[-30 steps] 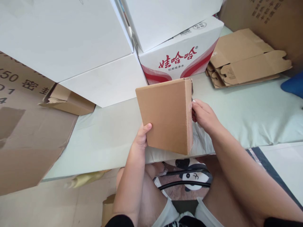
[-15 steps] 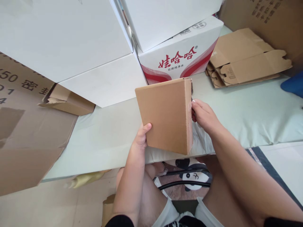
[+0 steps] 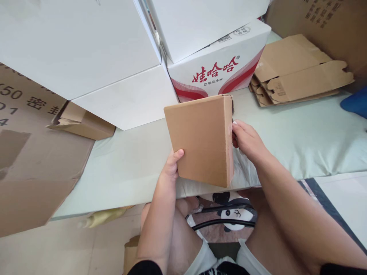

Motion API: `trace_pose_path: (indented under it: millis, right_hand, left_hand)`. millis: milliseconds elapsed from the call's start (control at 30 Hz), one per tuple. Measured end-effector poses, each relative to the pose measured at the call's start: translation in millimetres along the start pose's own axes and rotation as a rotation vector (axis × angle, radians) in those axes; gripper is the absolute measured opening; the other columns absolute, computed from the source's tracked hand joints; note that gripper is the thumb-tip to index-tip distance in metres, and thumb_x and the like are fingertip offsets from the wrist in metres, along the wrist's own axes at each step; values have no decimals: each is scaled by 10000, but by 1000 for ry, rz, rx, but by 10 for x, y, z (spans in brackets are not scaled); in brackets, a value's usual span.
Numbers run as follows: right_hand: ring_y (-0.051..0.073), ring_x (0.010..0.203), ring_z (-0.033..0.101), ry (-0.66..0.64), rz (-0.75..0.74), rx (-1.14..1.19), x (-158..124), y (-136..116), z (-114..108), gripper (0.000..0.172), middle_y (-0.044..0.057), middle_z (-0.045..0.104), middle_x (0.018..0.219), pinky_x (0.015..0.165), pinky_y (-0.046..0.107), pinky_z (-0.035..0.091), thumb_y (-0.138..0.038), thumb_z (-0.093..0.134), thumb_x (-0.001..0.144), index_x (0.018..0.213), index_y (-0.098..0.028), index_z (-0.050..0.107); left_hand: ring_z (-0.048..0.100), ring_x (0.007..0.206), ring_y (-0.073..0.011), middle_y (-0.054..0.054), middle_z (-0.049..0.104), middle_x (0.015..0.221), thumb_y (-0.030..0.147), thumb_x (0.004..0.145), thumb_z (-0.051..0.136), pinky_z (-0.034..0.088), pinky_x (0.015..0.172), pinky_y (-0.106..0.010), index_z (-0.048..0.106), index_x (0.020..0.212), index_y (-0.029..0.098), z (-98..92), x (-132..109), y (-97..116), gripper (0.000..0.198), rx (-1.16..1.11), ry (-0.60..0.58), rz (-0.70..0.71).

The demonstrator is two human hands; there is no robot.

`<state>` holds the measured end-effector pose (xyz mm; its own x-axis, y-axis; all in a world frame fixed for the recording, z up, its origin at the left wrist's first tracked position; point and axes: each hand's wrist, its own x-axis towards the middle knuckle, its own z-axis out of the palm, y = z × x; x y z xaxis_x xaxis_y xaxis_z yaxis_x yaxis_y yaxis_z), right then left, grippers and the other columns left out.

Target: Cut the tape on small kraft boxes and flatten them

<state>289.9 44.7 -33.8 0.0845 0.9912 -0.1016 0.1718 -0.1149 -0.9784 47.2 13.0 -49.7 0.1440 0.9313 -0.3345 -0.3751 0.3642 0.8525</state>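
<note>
A flat brown cardboard box [image 3: 202,139] stands tilted over the front part of the covered table, its broad plain face towards me. My left hand [image 3: 172,162] grips its lower left edge, with the thumb on the face and the other fingers hidden behind. At the box's narrow right side is my right hand [image 3: 243,138], its fingers curled closed around a small dark thing that I cannot make out. Part of a dark object shows just above those fingers, along the box's right edge.
Behind the box stands a white carton with red lettering [image 3: 215,72], beside large white boxes [image 3: 120,99]. Flattened cardboard [image 3: 304,82] lies at the right on the pale green cloth [image 3: 129,164]. A small open carton [image 3: 88,124] and a big brown box [image 3: 37,168] are at the left.
</note>
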Motion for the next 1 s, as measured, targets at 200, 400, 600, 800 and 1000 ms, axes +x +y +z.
trace_pose_path:
  millis: [200,400,600,800,1000]
  right_hand:
    - [116,498,424,-3,19,2,-6,-24,3,355,-41,445,549,487,275,295,-389,473,936,622,-233,412]
    - [118,501,422,-4,18,4,-12,-38,1,358,-42,447,548,485,275,291,-407,486,930,625,-235,411]
    - [116,498,416,-4,29,27,-9,-36,9,342,-44,443,556,488,279,296,-373,478,931,625,-236,413]
    - [116,498,414,2,36,2,-14,-68,11,351,-43,437,555,493,279,294,-366,463,935,614,-236,403]
    - [127,525,420,-7,-3,-31,10,10,0,337,-41,439,578,513,280,301,-409,462,932,645,-242,404]
  left_hand:
    - [713,1110,-394,-96,773,922,551,522,895,573,970,-502,679,942,188,-1,2,-5,596,-4,7,-4]
    - [701,1138,-401,-97,770,915,549,516,899,564,983,-505,666,891,191,9,-5,-3,568,-16,16,3]
    - [722,1081,-385,-82,767,887,543,501,920,567,972,-494,671,884,189,16,-4,9,578,-32,7,2]
    - [737,1019,-365,-70,761,851,558,503,917,569,955,-492,662,884,186,22,1,8,590,-28,2,5]
    - [752,949,-339,-52,759,834,553,492,926,588,923,-474,661,880,195,7,3,1,591,-37,7,1]
